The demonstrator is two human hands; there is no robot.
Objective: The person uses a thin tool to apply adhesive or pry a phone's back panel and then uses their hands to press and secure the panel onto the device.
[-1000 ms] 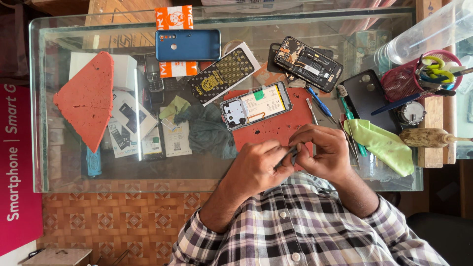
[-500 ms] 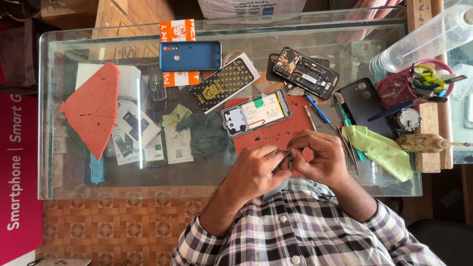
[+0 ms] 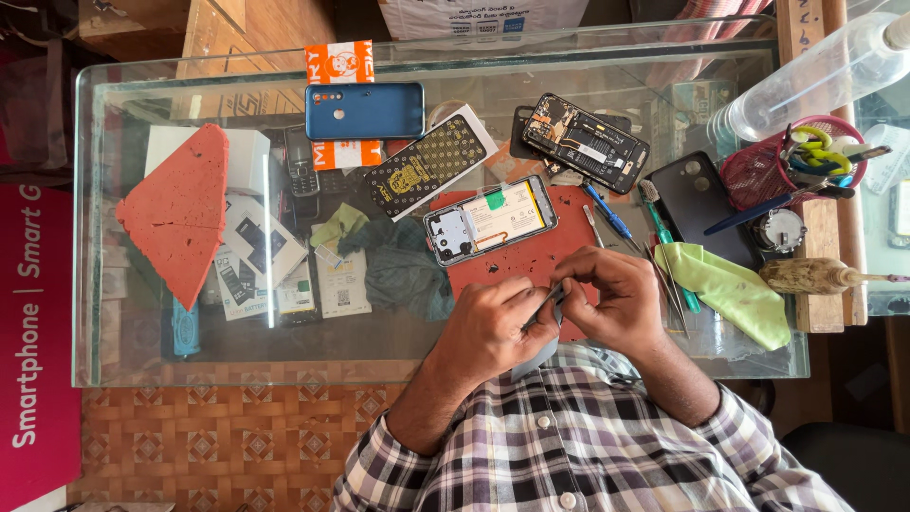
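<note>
While our hands stay close together over the near edge of the red mat [image 3: 531, 270], little has changed in the last second: they sat in much the same spot before, and only our view has drifted slightly, so the glass table [image 3: 114, 351] and everything on it lies where it did. Our left hand [image 3: 493, 327] is curled and pinches a thin dark tool [image 3: 542, 305], seemingly tweezers, between thumb and fingers. Our right hand [image 3: 616, 301] is also clenched, its fingertips meeting the tool's tip; if it holds some small part there, we cannot tell, since the fingers hide it. That steadiness suggests to us fine work on something tiny, carried on in place rather than a move to another item. Just beyond our hands, on the mat, lies the opened phone [image 3: 490, 219] with its back off, untouched and apart from both hands, as it was earlier. Farther off rest a second opened phone [image 3: 586, 142], a blue phone [image 3: 365, 110], a dark phone back [image 3: 700, 204], a green cloth [image 3: 730, 289] to the right, a blue screwdriver [image 3: 607, 216] and a red foam triangle [image 3: 180, 218] well to the left. A pink basket [image 3: 758, 175] of tools stands at the right edge.
</note>
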